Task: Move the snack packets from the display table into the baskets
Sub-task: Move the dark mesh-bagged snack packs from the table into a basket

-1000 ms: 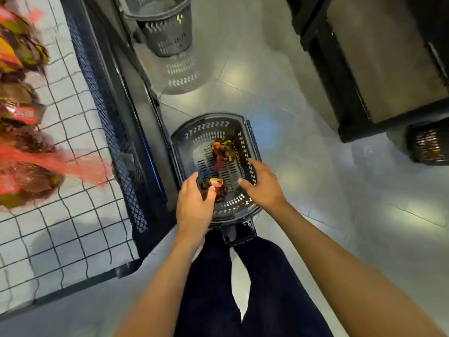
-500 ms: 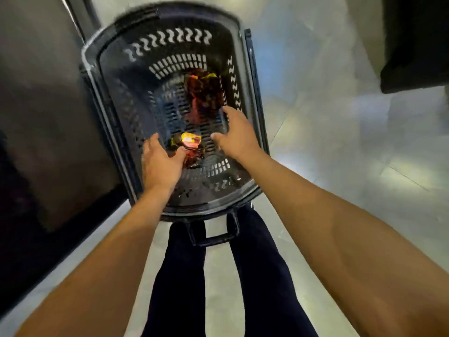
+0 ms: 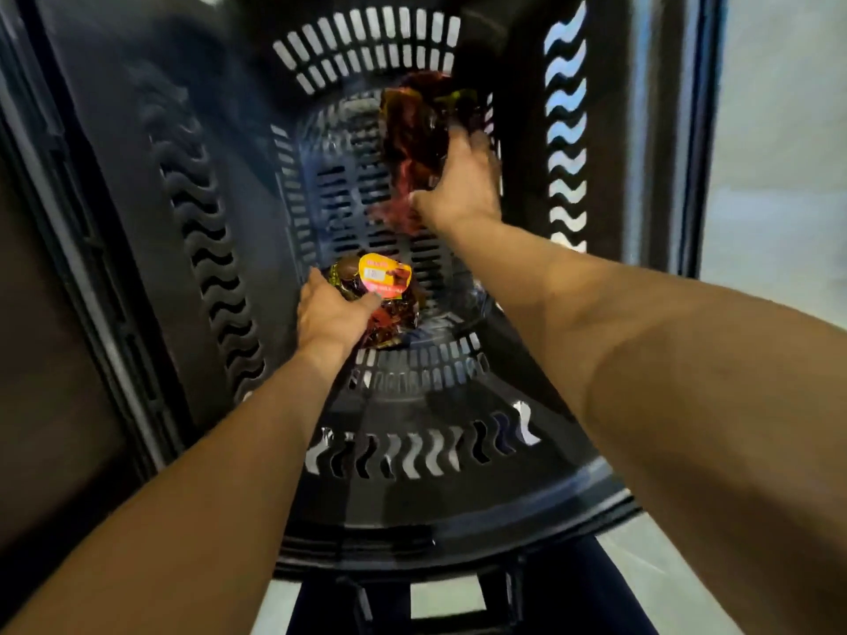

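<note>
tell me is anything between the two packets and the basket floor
Nothing visible. The left hand holds the yellow-labelled packet and the right hand the red packet, both low inside the basket, over bare slotted floor.

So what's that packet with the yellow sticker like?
The packet is a crinkly, see-through wrapper full of dark red-brown snacks, with a yellow and pink label on top. It lies on the slotted floor of the black plastic basket, towards its near end. The left hand grips its near-left edge.
</note>
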